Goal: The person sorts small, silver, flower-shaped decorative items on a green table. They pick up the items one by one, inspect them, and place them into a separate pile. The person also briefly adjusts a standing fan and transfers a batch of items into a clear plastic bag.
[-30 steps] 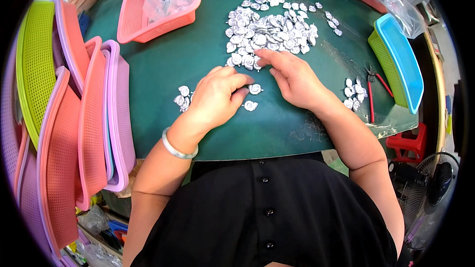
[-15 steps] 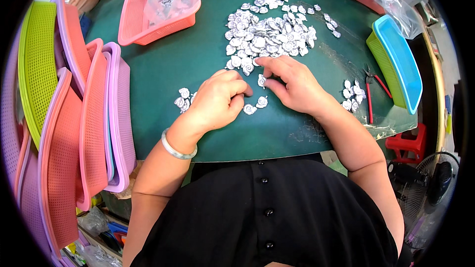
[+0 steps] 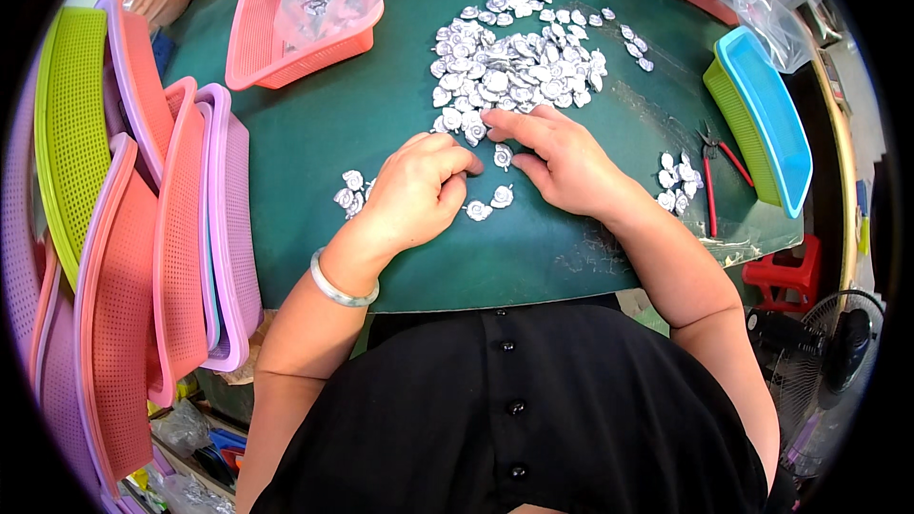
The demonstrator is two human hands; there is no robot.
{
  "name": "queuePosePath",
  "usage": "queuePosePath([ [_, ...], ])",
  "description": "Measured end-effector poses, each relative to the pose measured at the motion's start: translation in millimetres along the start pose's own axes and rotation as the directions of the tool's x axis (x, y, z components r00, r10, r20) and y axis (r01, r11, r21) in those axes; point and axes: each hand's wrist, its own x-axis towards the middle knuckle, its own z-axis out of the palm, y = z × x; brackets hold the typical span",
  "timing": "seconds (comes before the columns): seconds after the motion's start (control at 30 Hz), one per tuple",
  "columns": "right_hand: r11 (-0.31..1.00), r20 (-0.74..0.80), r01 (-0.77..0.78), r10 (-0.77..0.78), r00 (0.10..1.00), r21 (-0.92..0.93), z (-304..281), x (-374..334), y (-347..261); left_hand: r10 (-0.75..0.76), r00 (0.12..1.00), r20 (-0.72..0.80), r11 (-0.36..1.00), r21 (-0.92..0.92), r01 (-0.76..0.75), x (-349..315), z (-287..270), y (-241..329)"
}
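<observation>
Small silver-grey rose-like metal pieces with spiral faces lie in a loose pile (image 3: 519,67) on the green table. One single piece (image 3: 503,156) lies between my two hands, just off the pile's near edge. My right hand (image 3: 571,160) is open; its index finger reaches to the pieces at that edge and its thumb is apart beside the single piece. My left hand (image 3: 419,186) has bent fingers, index and thumb apart, with nothing visible between them; its other fingertips are hidden. Nearer me is a pair of pieces (image 3: 489,205). A small group (image 3: 352,195) lies left of my left hand.
Red-handled pliers (image 3: 710,186) lie at the right beside another group of pieces (image 3: 678,183). Beyond stands a blue and green basket (image 3: 762,114). A pink basket (image 3: 257,29) holds a plastic bag of pieces. Stacked baskets (image 3: 119,295) line the left side. A fan (image 3: 828,352) stands lower right.
My right thumb has drawn back slightly from the single piece, which now lies free. The right index finger has shifted a little left along the pile's edge. My left hand has barely moved.
</observation>
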Motion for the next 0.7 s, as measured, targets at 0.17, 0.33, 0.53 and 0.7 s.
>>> queuePosePath([
  [0.17, 1.0, 0.028, -0.015, 0.015, 0.999, -0.015, -0.6, -0.2, 2.3, 0.0, 1.0, -0.001, 1.0, -0.002, 0.0, 0.0, -0.2, 0.8],
  [0.33, 0.985, 0.07, -0.134, 0.127, 0.989, 0.109, -4.5, -0.8, 0.9, 0.004, 1.0, -0.006, 1.0, -0.008, -0.004, -0.6, 0.2, -0.9],
  [0.53, 0.988, -0.023, 0.025, -0.021, 1.0, 0.152, -3.6, -1.4, -2.1, 0.009, 0.999, -0.036, 0.999, -0.037, -0.011, -0.1, 0.6, 0.4],
  [0.7, 0.952, -0.105, 0.306, -0.307, 0.946, -0.025, 3.4, -3.4, -6.1, -0.133, 0.991, 0.01, 0.939, -0.32, 0.129, 0.1, 1.6, 5.8],
])
